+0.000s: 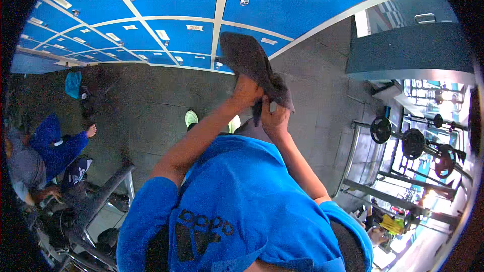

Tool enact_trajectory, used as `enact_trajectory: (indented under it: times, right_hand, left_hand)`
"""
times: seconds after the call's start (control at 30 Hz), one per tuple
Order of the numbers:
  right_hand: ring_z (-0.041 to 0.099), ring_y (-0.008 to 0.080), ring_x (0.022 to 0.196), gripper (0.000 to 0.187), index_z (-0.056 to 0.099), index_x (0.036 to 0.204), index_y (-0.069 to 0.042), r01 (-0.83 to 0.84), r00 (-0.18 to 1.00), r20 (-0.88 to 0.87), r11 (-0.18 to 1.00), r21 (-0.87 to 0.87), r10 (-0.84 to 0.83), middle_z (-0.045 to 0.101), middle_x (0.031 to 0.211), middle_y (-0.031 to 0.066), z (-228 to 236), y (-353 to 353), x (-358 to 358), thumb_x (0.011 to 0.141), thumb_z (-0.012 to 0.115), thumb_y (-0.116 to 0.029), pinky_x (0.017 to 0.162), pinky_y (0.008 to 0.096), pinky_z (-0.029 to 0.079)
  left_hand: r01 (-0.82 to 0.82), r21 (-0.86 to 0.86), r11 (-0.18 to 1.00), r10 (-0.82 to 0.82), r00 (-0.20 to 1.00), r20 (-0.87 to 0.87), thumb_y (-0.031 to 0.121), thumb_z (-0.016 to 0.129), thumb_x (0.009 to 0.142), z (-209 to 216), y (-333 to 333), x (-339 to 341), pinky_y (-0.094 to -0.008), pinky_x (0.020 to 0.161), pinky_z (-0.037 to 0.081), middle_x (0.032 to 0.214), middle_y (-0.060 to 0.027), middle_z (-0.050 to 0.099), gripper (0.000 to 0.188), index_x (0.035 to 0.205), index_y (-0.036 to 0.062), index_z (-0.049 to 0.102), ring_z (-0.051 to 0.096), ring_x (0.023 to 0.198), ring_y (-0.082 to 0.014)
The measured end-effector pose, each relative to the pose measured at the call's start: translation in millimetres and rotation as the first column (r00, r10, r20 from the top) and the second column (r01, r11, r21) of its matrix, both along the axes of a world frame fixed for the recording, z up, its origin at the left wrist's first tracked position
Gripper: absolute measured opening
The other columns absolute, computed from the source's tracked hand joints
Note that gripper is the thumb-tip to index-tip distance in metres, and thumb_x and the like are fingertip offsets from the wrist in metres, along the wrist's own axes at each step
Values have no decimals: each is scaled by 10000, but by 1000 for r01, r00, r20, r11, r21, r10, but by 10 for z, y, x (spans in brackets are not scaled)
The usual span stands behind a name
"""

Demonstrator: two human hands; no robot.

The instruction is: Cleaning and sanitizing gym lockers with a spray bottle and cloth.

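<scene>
A dark, limp piece of cloth (254, 63) hangs between my two hands, in front of the blue lockers; I cannot tell what kind of cloth or garment it is. My left hand (247, 91) is wrapped round its middle, and its upper end flops over towards the locker doors. Just below and to the right, my right hand (276, 119) pinches the lower folds with bent fingers. Both forearms reach forward from short blue sleeves. Below the cloth, part of my light yellow-green shoes (191, 118) shows on the dark floor.
Blue lockers (176, 0) with white frames and small locks line the far side. A dark counter (403, 50) stands at far right, with a rack of weight plates (413, 143) nearer. At left, a person in blue (58, 143) sits low, beside gym equipment (108, 196). A turquoise bag-like thing (73, 84) lies beyond.
</scene>
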State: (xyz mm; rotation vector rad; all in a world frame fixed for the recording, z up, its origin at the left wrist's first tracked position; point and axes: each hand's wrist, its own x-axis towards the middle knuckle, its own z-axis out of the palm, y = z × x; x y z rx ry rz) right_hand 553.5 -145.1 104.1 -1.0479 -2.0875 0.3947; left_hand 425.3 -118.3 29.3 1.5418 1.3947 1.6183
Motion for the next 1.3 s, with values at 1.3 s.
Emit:
enact_trajectory:
  times: [1.3]
  right_hand:
    - [690,299,968,347,625,1255,-69,-308,822,135,631,-712,554,693,1145,147,-575,896,1273,913,599,-19,876,407,541]
  left_hand:
    - [-480,444,756,635,701,-324,507,698,651,1217,2418,-505,-555,1035,332,1036,-117,671,478,903,102,726,559,1094,-359]
